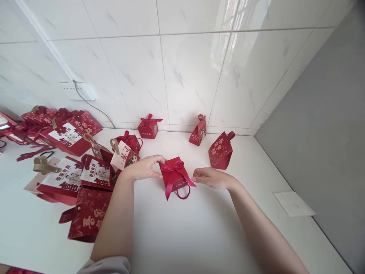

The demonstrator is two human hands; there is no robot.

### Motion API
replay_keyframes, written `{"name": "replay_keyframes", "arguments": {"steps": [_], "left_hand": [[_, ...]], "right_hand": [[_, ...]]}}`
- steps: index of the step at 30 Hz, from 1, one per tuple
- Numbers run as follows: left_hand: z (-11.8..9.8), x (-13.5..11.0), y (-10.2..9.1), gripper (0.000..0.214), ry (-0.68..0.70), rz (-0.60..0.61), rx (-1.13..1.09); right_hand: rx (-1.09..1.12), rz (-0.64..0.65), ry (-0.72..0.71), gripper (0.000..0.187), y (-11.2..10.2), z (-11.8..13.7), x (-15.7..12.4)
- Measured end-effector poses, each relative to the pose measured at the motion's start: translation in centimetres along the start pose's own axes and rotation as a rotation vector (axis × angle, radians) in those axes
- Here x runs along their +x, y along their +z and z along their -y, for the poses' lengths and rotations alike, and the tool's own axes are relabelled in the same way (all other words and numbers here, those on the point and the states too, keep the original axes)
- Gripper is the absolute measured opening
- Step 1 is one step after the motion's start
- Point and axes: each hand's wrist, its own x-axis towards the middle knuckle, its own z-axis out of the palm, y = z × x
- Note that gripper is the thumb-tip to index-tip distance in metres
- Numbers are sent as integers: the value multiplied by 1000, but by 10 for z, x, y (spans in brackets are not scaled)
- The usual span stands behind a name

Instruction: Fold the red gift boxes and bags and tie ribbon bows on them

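In the head view, a small red cardboard box (176, 180) with a crimson satin ribbon bow (173, 171) is being clasped at the frame's centre by the left hand (146, 168), while the right hand (211, 178) is being held at the bow's tail, any pinch being impossible to tell.

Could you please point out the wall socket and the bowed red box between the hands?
Wall socket (84, 90): head view, on its white faceplate.
Bowed red box (176, 179): head view, on its top panel.
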Motion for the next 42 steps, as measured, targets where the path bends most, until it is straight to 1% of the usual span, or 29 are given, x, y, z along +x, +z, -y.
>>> {"name": "replay_keyframes", "arguments": {"steps": [3, 7, 8, 11, 13, 14, 16, 19, 21, 23, 25, 27, 29, 30, 32, 34, 35, 36, 37, 38, 40, 41, 42], "left_hand": [[-2, -11, -5, 51, -41, -61, -43], [-9, -23, -6, 69, -106, -123, -17], [-10, -23, -4, 78, -118, -124, -1], [-13, -17, 6, 113, -173, -117, 63], [-15, -11, 15, 123, -194, -107, 120], [-16, -8, 18, 123, -180, -106, 151], [-21, -5, 23, 118, -113, -133, 215], [-35, -9, 23, 105, 19, -251, 311], [-47, -16, 22, 95, 70, -339, 363], [-58, -24, 21, 88, 99, -383, 386], [-63, -29, 22, 85, 128, -355, 369], [-62, -32, 25, 87, 147, -282, 323], [-55, -33, 27, 86, 117, -233, 285], [-50, -34, 29, 84, 81, -233, 274], [-42, -37, 31, 74, -7, -270, 263], [-37, -44, 33, 60, -85, -314, 227], [-36, -48, 36, 58, -119, -322, 192], [-35, -51, 41, 61, -144, -321, 151], [-34, -52, 47, 72, -152, -309, 106], [-33, -52, 55, 87, -139, -289, 59], [-25, -45, 76, 120, -40, -247, -41], [-19, -38, 87, 128, 26, -236, -110], [-11, -29, 98, 130, 81, -232, -203]], "right_hand": [[-50, 36, 28, 32, -3, -4, -4], [-33, -14, 16, 31, -2, -5, -6], [-25, -23, 10, 32, -1, -4, -6], [-7, -37, -7, 32, 0, -3, -7], [8, -56, -18, 34, 1, -1, -7], [19, -76, -31, 34, 1, -1, -7], [49, -140, -84, 36, 0, 1, -8], [113, -298, -170, 40, -4, 4, -12], [151, -392, -181, 42, -7, 6, -14], [190, -441, -172, 44, -10, 7, -17], [239, -451, -174, 45, -12, 7, -18], [282, -449, -181, 45, -13, 7, -18], [299, -452, -179, 45, -13, 6, -18], [298, -456, -175, 45, -13, 6, -18], [290, -453, -163, 44, -13, 4, -19], [282, -423, -145, 45, -12, 2, -18], [276, -405, -131, 47, -12, 0, -17], [268, -392, -114, 49, -11, -1, -16], [259, -381, -100, 51, -11, -3, -14], [253, -371, -94, 53, -10, -5, -11], [267, -324, -117, 56, -7, -11, -5], [292, -271, -147, 58, -5, -15, -1], [324, -199, -187, 62, -3, -20, 2]]}}
